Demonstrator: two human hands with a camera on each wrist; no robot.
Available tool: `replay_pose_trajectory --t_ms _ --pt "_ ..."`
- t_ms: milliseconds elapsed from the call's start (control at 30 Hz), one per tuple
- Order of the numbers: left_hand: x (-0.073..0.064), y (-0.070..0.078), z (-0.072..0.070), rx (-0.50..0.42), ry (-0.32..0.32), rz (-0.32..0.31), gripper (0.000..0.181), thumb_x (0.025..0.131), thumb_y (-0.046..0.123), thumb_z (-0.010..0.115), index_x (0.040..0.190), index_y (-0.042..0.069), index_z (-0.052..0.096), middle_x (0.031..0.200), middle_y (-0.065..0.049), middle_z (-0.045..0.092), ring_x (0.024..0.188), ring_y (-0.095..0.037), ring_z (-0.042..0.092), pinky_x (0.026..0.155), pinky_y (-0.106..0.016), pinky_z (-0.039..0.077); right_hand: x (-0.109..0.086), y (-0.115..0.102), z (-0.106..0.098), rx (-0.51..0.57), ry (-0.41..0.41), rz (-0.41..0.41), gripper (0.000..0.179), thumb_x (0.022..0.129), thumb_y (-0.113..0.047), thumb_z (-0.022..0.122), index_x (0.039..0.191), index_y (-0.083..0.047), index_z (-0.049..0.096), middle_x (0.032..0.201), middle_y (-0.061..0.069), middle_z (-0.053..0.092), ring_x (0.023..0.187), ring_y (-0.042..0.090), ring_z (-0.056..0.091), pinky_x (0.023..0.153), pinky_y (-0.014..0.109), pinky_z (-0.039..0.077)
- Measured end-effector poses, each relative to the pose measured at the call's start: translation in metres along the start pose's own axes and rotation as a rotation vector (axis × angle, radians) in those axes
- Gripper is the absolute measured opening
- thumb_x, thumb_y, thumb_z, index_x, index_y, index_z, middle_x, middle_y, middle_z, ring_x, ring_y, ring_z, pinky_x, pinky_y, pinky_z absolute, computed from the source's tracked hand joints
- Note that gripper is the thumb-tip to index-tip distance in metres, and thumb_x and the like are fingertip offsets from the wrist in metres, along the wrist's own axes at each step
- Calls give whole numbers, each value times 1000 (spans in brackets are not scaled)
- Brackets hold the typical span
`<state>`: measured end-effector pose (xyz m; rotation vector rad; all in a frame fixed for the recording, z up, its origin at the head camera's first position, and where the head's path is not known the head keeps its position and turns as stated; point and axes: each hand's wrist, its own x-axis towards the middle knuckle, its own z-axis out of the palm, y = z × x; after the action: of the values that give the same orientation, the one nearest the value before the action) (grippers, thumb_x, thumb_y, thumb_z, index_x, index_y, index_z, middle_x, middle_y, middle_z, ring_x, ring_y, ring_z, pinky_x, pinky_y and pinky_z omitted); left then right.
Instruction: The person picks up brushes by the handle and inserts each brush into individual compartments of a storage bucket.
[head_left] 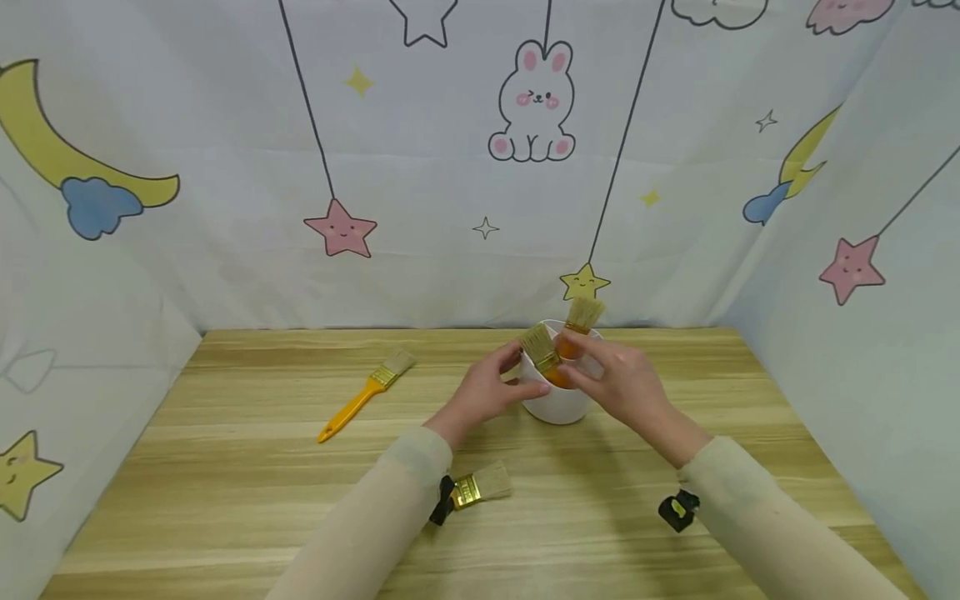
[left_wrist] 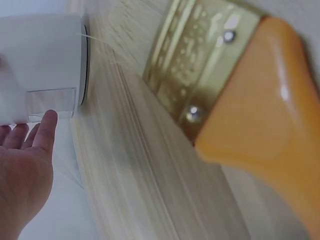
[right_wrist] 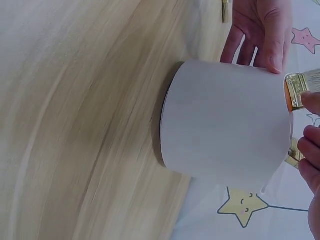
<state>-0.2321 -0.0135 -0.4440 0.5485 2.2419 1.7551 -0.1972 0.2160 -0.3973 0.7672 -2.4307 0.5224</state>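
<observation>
We count a front brush (head_left: 540, 348) and a rear brush (head_left: 584, 313) already in the white container (head_left: 558, 407) between the hands; two remain outside on the bench (head_left: 187, 475): a yellow-handled brush (head_left: 384, 377) left of the left hand (head_left: 489, 391), another brush (head_left: 468, 490) behind it. That hand spreads against the container; whether the right hand (head_left: 627, 380) pinches either brush we cannot tell.

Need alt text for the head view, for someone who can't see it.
A person's left hand holds the side of a white container while the right hand touches bristles-up paintbrushes in it. On the wooden table, an orange-handled brush lies to the left; another brush lies nearer, partly hidden by the left sleeve.
</observation>
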Motion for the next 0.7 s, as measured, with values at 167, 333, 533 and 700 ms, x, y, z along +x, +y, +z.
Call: replay_pose_trajectory --t_ms 167,333,533,700 --pt "1 2 -5 29 -35 -20 83 93 29 88 164 19 45 167 -7 45 154 -31 42 119 -46 47 -6 4 -6 9 18 -26 53 84 -12 93 132 -2 74 117 17 79 87 34 78 66 46 63" --pt "3 4 -12 111 -72 -21 80 94 33 87 162 21 48 166 -8 46 154 -33 42 123 -48 42 -13 8 -11 -13 13 -25 57 83 -12 94 135 -4 73 125 18 76 96 37 78 69 49 64" --pt "8 6 -17 164 -123 -25 79 95 35 85 163 20 47 166 -9 46 153 -32 44 126 -47 39 -20 13 -17 -41 4 -16 63 82 -13 94 139 -5 71 121 19 77 98 38 78 74 52 65" --pt "11 9 -19 161 -142 -56 76 96 35 84 161 18 49 164 -9 49 153 -32 45 126 -47 38 -25 16 -21 -53 -5 -19 65 81 -15 95 140 -3 70 124 19 77 101 39 77 78 54 65"
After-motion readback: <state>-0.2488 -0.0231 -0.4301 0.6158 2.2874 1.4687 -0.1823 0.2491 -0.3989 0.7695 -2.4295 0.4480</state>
